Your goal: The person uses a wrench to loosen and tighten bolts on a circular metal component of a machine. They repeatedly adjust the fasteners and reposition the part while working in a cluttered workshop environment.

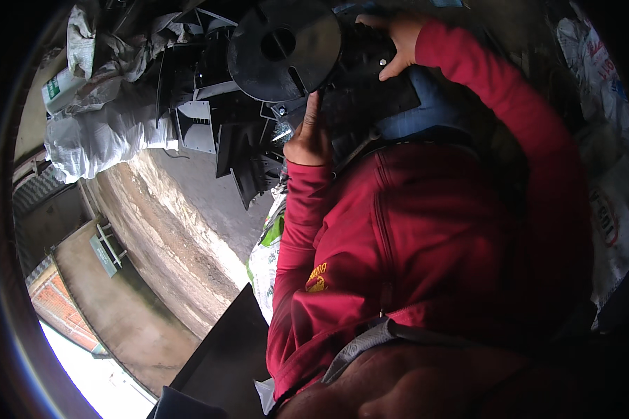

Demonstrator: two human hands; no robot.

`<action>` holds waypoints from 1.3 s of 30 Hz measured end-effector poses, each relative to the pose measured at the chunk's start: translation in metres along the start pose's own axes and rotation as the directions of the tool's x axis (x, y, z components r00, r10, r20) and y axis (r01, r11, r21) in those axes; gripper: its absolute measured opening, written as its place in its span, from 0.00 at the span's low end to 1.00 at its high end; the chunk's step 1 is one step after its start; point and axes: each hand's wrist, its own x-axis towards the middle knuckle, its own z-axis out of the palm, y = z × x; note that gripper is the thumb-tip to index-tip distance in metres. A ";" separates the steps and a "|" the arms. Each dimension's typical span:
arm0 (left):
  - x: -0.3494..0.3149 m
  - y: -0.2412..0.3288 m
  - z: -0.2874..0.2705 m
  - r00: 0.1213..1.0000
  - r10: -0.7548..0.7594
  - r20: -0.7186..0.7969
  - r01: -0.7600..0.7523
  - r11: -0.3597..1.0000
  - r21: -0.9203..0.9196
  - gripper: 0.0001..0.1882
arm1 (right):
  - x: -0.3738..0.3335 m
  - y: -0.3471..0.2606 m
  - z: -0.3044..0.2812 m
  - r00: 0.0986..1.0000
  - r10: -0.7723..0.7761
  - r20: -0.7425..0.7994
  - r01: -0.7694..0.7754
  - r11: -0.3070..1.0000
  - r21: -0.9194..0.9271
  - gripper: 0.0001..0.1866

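A black round disc [248,59] with a central hole and slots is at the top middle, over a dark flat metal part [391,98] in front of my lap. My left hand [309,143] is at the disc's near rim, one finger stretched up against it, the others curled and partly hidden. My right hand [402,40] spans the dark part's far right side, thumb and a finger spread across it. A small bright bolt head [383,62] shows beside that thumb. Another bolt [282,110] is just below the disc, left of my left hand. Shadow hides what is under the disc.
Black metal brackets [237,150] and plates are heaped to the left of the disc. Beyond them are a crumpled whitish plastic sack [108,140] and a white-green container [61,91]. Printed white sacks [611,202] are at the right. A dark panel [220,349] stands at lower left.
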 end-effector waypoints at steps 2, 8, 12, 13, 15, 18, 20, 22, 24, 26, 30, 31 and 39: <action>0.007 0.005 -0.015 0.995 0.039 -0.089 -0.054 0.982 -0.179 0.30 | 0.000 0.006 0.006 0.994 -0.064 -0.090 0.070 0.995 0.070 0.58; 0.006 0.007 -0.015 0.993 0.105 -0.055 -0.109 0.991 -0.074 0.32 | -0.001 0.003 0.005 1.000 -0.001 0.008 0.000 0.998 0.070 0.60; 0.000 0.005 -0.011 0.998 0.056 0.001 -0.056 0.998 0.010 0.32 | 0.002 -0.016 -0.021 0.975 0.102 0.199 -0.113 0.993 0.045 0.60; 0.006 0.010 -0.018 0.994 0.093 -0.050 -0.097 0.992 -0.084 0.30 | 0.000 -0.006 -0.016 0.982 0.085 0.166 -0.097 0.993 0.068 0.60; 0.010 0.007 -0.034 0.987 0.141 -0.078 -0.153 0.971 -0.186 0.29 | 0.000 0.003 -0.011 0.991 0.055 0.120 -0.067 0.993 0.096 0.60; 0.014 -0.004 -0.049 0.973 0.231 0.017 -0.228 0.967 -0.111 0.28 | -0.001 0.004 -0.008 0.994 0.052 0.101 -0.064 0.991 0.120 0.60; 0.018 -0.023 -0.040 0.961 0.250 0.115 -0.258 0.964 0.062 0.28 | 0.003 -0.004 -0.014 0.991 0.056 0.122 -0.075 0.985 0.153 0.60; 0.020 -0.025 -0.036 0.959 0.269 0.086 -0.268 0.963 -0.020 0.29 | -0.002 -0.014 -0.018 0.998 0.006 0.061 -0.011 0.996 0.091 0.59; 0.020 -0.016 -0.044 0.959 0.274 0.070 -0.270 0.961 -0.063 0.29 | -0.003 -0.014 -0.019 0.999 -0.004 0.034 0.001 0.995 0.098 0.59; 0.022 -0.003 -0.049 0.961 0.271 -0.059 -0.273 0.961 -0.048 0.29 | -0.001 -0.007 -0.015 0.999 0.004 0.041 -0.012 0.982 0.187 0.58; 0.007 -0.004 -0.029 0.947 0.242 -0.210 -0.257 0.965 -0.049 0.32 | 0.001 0.009 0.004 1.000 -0.030 -0.001 0.030 0.980 0.196 0.57; 0.004 -0.011 -0.016 0.982 0.181 -0.051 -0.178 0.982 0.065 0.32 | 0.004 0.008 0.006 0.999 -0.046 0.016 0.041 0.972 0.230 0.57; 0.001 -0.002 -0.018 0.968 0.174 -0.181 -0.183 0.982 -0.034 0.31 | 0.002 -0.002 -0.012 0.993 0.023 0.114 -0.041 0.987 0.159 0.56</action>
